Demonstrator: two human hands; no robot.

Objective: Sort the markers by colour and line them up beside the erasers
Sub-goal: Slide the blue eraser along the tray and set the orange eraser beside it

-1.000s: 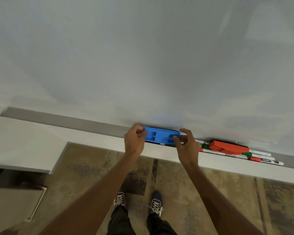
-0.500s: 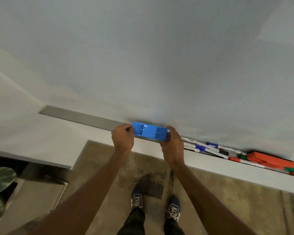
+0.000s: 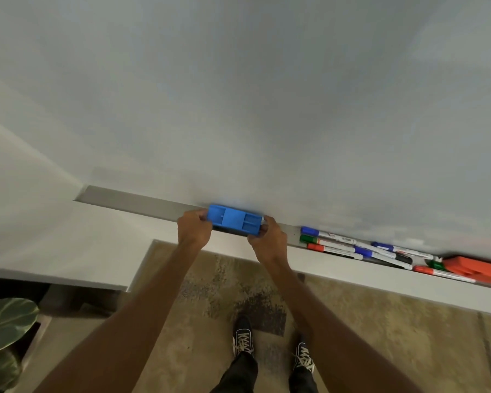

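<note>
A blue eraser (image 3: 234, 219) rests on the grey whiteboard tray (image 3: 131, 200). My left hand (image 3: 194, 227) grips its left end and my right hand (image 3: 268, 237) grips its right end. To the right in the tray lie several markers in a loose heap: a blue-capped one (image 3: 326, 234), a green-capped one (image 3: 323, 241), a red-capped one (image 3: 332, 249), a black one (image 3: 400, 259) and another blue one (image 3: 400, 249). An orange eraser (image 3: 476, 268) sits at the far right, partly over a green marker (image 3: 434, 264) and a red marker (image 3: 437, 273).
The whiteboard (image 3: 267, 109) fills the upper view. A white ledge (image 3: 380, 276) runs under the tray. Below are patterned carpet (image 3: 199, 307) and my shoes (image 3: 243, 338). A plant leaf (image 3: 6, 321) shows at the lower left.
Both hands slid the blue eraser leftward along the tray, away from the markers and the orange eraser. The view also turned, showing more of the markers.
</note>
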